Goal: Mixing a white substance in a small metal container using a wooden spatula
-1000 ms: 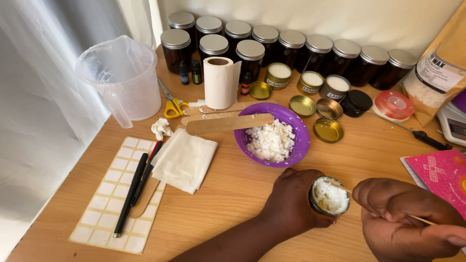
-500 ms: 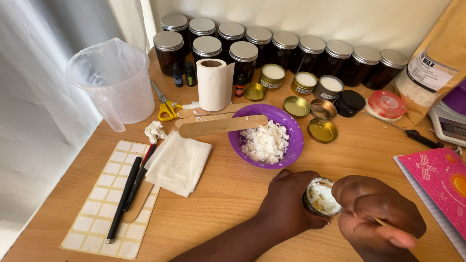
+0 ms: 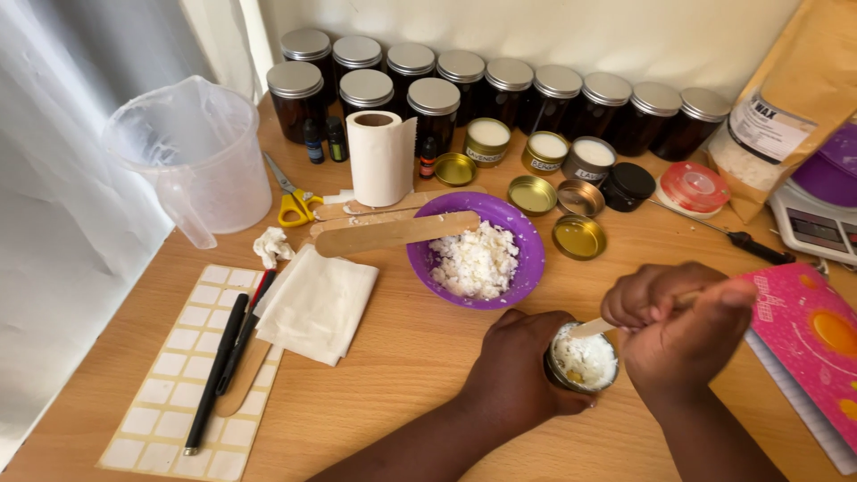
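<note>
Small tin [image 3: 583,360] of white wax flakes sits on the wooden table [image 3: 428,357], gripped round its side by left hand [image 3: 522,370]. Right hand [image 3: 678,326], just right of the tin, is closed around a thin wooden stick [image 3: 594,328] whose tip pokes into the flakes. Purple bowl [image 3: 527,241] of flakes lies just beyond the left hand.

Wooden table [image 3: 420,357]: occupied by jars [image 3: 509,85], purple bowl [image 3: 527,259], jug [image 3: 192,156], label sheet [image 3: 170,402], napkin [image 3: 317,303], notebook [image 3: 808,348].
</note>
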